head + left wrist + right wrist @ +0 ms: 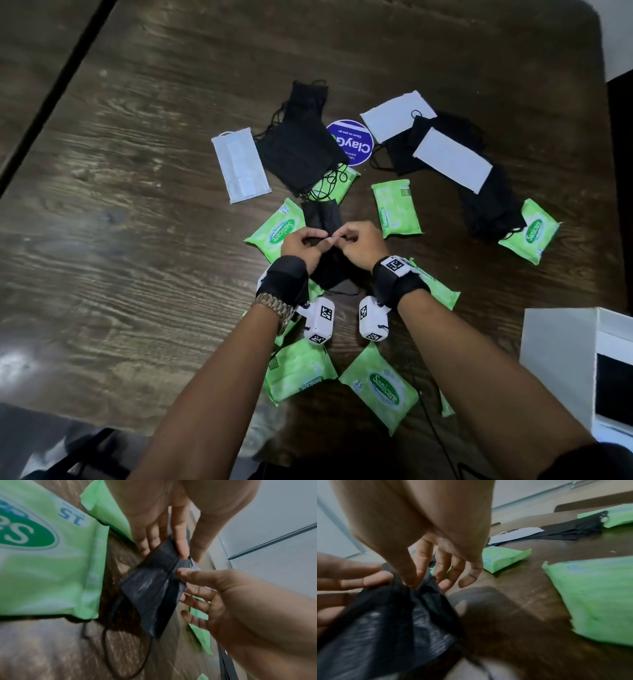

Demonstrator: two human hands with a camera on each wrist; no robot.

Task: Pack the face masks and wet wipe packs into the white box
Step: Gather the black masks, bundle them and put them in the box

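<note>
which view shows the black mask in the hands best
The left wrist view: the black mask sits unobstructed mid-frame, pinched at its top edge by the left hand and right hand, ear loop dangling. The right wrist view shows it close but blurred. In the head view the hands and wrists cover most of it.

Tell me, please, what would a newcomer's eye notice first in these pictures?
First, the two hands at the table's centre: the left hand and right hand together pinch a black face mask. Around them lie bright green wet wipe packs, with black and white masks scattered beyond. The white box waits at the right edge.
</note>
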